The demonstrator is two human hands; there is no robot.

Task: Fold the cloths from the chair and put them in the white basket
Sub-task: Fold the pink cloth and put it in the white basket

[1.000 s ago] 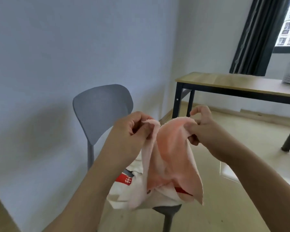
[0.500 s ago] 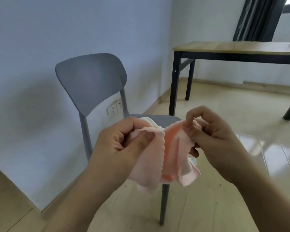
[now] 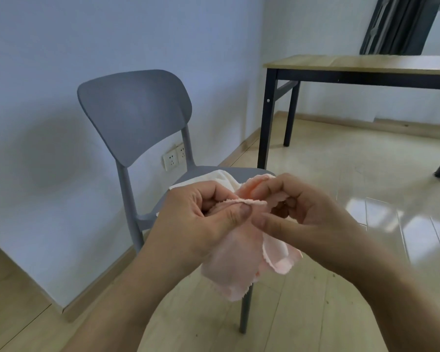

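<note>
Just in front of the grey chair (image 3: 137, 115), a pink cloth (image 3: 235, 257) hung in the air, held up by 2 hands at its top edge. On the left hand (image 3: 201, 222) the grip was a pinch: thumb pressed against curled fingers with the frayed hem caught between them. On the right hand (image 3: 300, 214) the grip was likewise closed on the cloth, its curled fingers bunching the upper fold while the thumb lay along the fabric below. Both hands met nearly knuckle to knuckle, and the cloth drooped beneath them in loose, doubled layers, its lowest corner hanging in front of the chair's front leg.

Behind the hands, a cream cloth (image 3: 221, 180) lay on the chair's seat, partly hidden by the fingers. Beyond the chair, 2 white wall sockets (image 3: 174, 157) showed low on the pale wall, under the backrest. To the right of the chair stood a wooden table (image 3: 353, 62) with black legs, on a glossy light floor (image 3: 341, 168), and a dark curtain (image 3: 396, 24) hung past the table's far side.
</note>
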